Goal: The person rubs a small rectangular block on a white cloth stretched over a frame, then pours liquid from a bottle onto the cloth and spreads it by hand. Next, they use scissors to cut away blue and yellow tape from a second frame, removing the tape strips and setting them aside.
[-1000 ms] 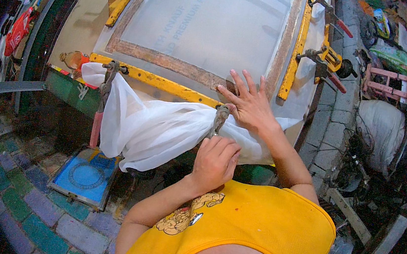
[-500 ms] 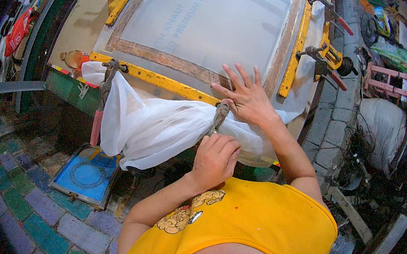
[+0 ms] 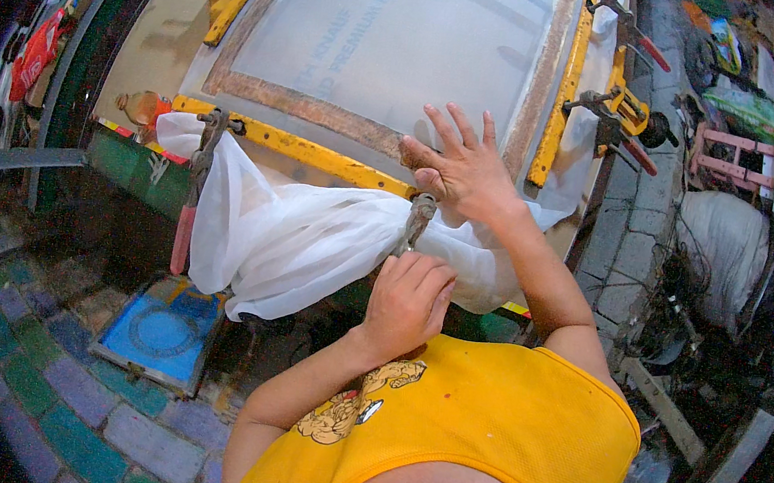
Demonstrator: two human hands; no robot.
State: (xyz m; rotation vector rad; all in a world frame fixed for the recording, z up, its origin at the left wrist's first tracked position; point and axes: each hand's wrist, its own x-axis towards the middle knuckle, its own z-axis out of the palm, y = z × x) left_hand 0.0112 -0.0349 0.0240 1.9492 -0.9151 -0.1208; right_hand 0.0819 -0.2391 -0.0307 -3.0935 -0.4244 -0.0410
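Observation:
My left hand [image 3: 406, 300] is closed round the lower end of a metal locking clamp [image 3: 421, 212] at the near edge of the work. The clamp's jaw sits at the right end of a yellow metal bar [image 3: 320, 157]. My right hand [image 3: 470, 170] is spread open beside the jaw, over the near right corner of a brown-edged frame [image 3: 316, 111]. Sheer white fabric [image 3: 302, 242] stretches across this frame, and its loose part hangs gathered in folds under the bar. A second locking clamp [image 3: 202, 161] with a red handle grips the bar's left end.
More yellow bars [image 3: 568, 91] and clamps [image 3: 608, 114] line the frame's sides. An orange-brown bottle [image 3: 143, 109] lies at the table's left corner. A blue-faced framed panel [image 3: 161, 331] rests on the coloured paving. Clutter and a wrapped white bundle [image 3: 721, 248] lie to the right.
My right hand has shifted slightly, its fingertips farther from me and its thumb raised off the clamp's jaw. My left hand stays on the clamp.

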